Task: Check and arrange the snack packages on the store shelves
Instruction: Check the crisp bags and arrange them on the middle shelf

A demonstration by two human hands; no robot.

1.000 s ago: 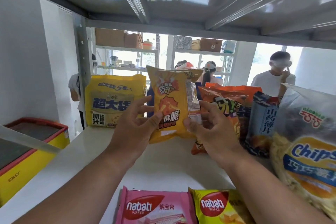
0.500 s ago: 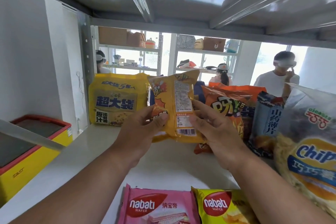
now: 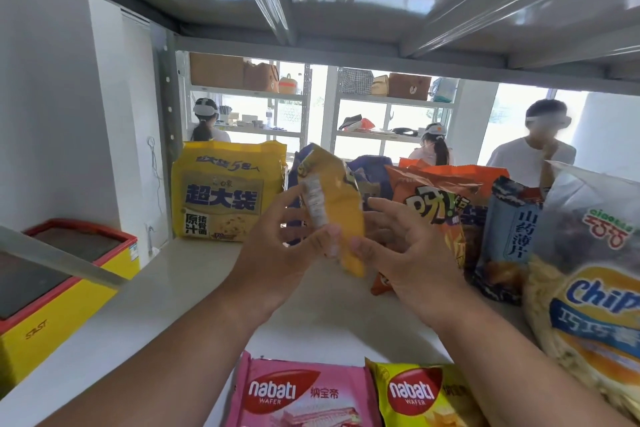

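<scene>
Both hands, left (image 3: 277,246) and right (image 3: 405,250), grasped the small yellow snack bag (image 3: 332,204) above the shelf (image 3: 194,288), right of the yellow noodle pack (image 3: 225,191). Checking its printed label called for steady, gentle grips, then upright replacement.

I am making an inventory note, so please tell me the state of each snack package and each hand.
Small yellow bag: held up, turned edge-on.
Left hand: pinching the bag.
Right hand: gripping the bag.
Yellow noodle pack: standing upright.
Orange bag: standing, leaning.
Blue bag: upright.
Pink wafer pack: lying flat.
Yellow wafer pack: lying flat.
</scene>
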